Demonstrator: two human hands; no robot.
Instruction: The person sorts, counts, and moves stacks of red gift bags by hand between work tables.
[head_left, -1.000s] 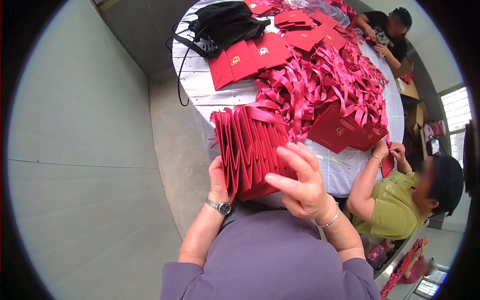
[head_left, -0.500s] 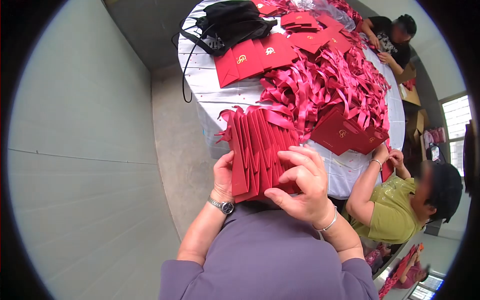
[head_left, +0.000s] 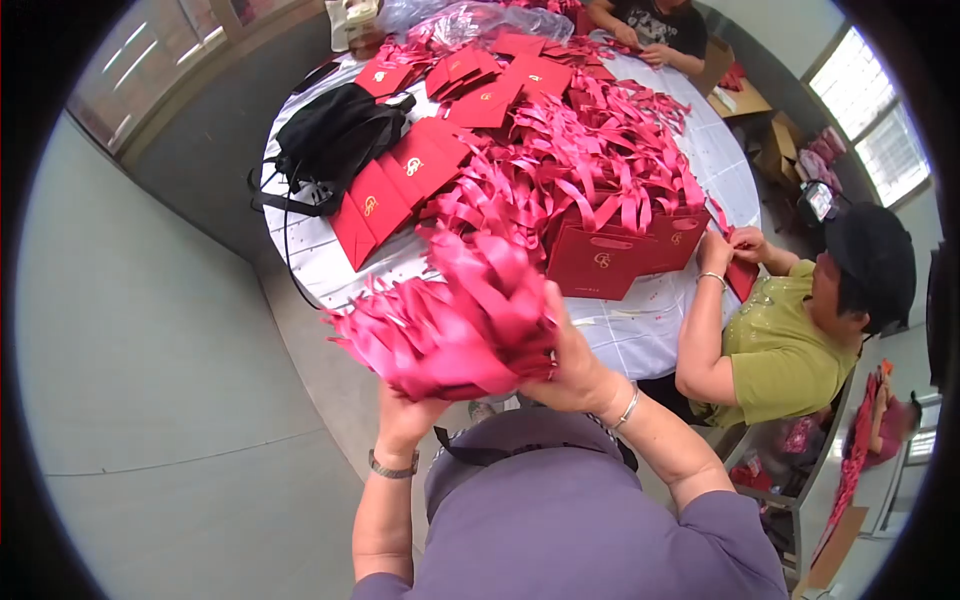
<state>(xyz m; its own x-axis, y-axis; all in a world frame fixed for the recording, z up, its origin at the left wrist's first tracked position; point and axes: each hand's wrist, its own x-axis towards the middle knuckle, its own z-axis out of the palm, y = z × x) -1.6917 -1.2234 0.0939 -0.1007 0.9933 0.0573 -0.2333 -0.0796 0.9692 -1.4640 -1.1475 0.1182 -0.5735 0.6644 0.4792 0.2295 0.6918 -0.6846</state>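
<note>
Both hands, left hand (head_left: 405,415) and right hand (head_left: 570,370), clamp the thick stack of red ribbon-handled paper bags (head_left: 450,325) above the white-clothed round table (head_left: 640,330); squeeze evenly so none slip.

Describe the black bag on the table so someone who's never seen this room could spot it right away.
Start at the round white-covered table heaped with red paper bags and pink ribbon. Go to its far left edge, beside a row of flat red gift bags. The black bag lies slumped there, straps trailing over the edge, the only dark thing on the table.
</note>
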